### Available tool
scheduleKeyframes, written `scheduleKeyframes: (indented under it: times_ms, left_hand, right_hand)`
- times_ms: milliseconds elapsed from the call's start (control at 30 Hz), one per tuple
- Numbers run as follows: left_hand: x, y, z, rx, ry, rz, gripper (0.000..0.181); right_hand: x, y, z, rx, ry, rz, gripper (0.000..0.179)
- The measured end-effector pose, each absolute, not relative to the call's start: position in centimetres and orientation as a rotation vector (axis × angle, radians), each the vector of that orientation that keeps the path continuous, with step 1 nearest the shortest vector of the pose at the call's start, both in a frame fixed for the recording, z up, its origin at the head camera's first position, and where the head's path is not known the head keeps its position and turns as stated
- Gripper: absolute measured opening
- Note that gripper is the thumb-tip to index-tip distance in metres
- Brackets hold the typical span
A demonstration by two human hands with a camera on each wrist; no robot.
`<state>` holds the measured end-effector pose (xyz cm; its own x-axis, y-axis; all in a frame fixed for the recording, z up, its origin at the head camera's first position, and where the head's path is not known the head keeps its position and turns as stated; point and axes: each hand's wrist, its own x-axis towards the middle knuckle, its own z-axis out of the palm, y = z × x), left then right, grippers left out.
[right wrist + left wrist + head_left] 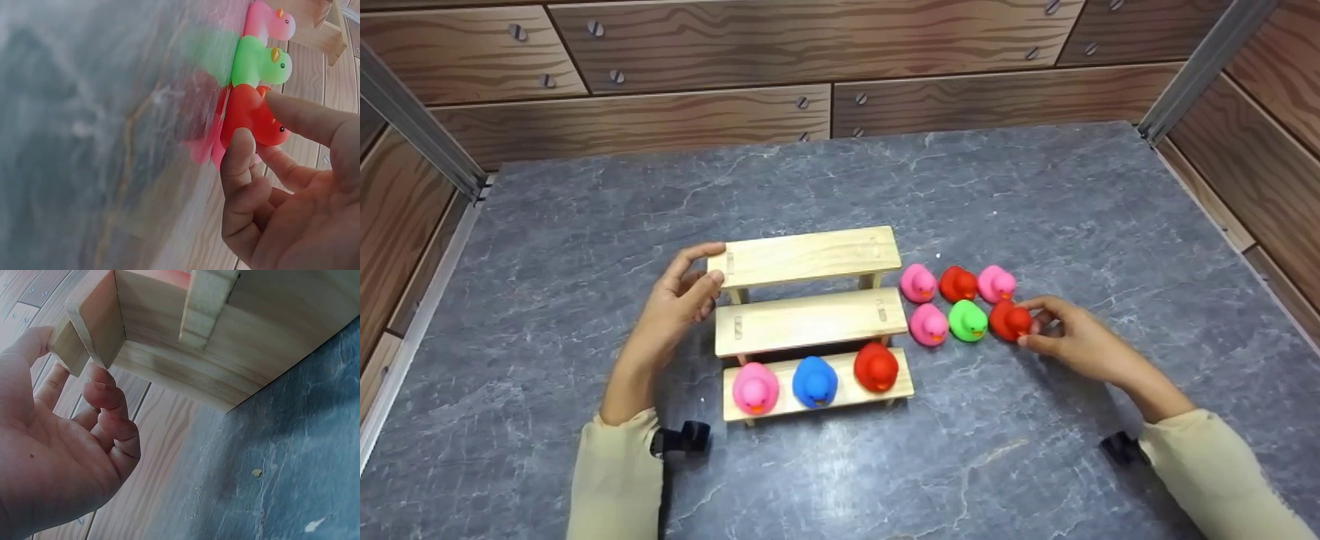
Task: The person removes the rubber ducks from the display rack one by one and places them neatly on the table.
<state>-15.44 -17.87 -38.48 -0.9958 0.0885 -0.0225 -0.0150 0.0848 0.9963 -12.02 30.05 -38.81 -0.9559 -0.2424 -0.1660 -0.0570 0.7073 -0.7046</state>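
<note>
My left hand (681, 294) grips the left end of the top step of a three-tier wooden stand (810, 256), thumb in front and forefinger behind. The left wrist view shows the thumb (35, 343) against the edge of the wood. With thumb and fingers, my right hand (1069, 337) pinches a red rubber duck (1009, 321), which sits at the right end of the front row of ducks. Beside it is a green duck (967, 321), then a pink duck (928, 325). On the lowest step stand a pink duck (755, 388), a blue duck (814, 382) and a red duck (877, 367).
Behind the front row are a pink duck (919, 283), a red duck (958, 284) and another pink duck (996, 283). Everything stands on a grey marbled surface (997, 465). Wood-patterned panels (690, 45) border it at the back and sides.
</note>
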Motion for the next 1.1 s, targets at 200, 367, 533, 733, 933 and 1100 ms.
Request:
scheduleKeyframes:
  times_ms: [200,367,533,733,933,1100]
  left_hand:
    - [-15.44,-17.82,-38.50,0.085,2.252,2.077,0.036]
    - [-15.47,-17.83,-38.46,0.100,2.252,2.083,0.037]
    - [-15.44,-17.95,-38.51,0.089,2.253,2.076,0.036]
    - [-15.37,-18.00,-38.52,0.087,2.261,2.057,0.037]
    - [-15.43,-17.92,-38.51,0.098,2.254,2.077,0.036]
    - [-15.45,-17.91,-38.49,0.100,2.254,2.079,0.037]
  right_hand:
    - [-12.14,30.03,-39.01,-0.255,2.674,-1.093,0.043]
    - [-12.18,29.93,-39.01,-0.260,2.687,-1.092,0.043]
    - [-12.29,29.81,-39.07,-0.261,2.705,-1.064,0.044]
    - [-12.27,29.76,-39.14,-0.259,2.724,-1.032,0.044]
    - [-12.12,29.76,-38.93,-0.253,2.720,-1.048,0.044]
    - [-11.92,29.81,-38.77,-0.245,2.710,-1.083,0.045]
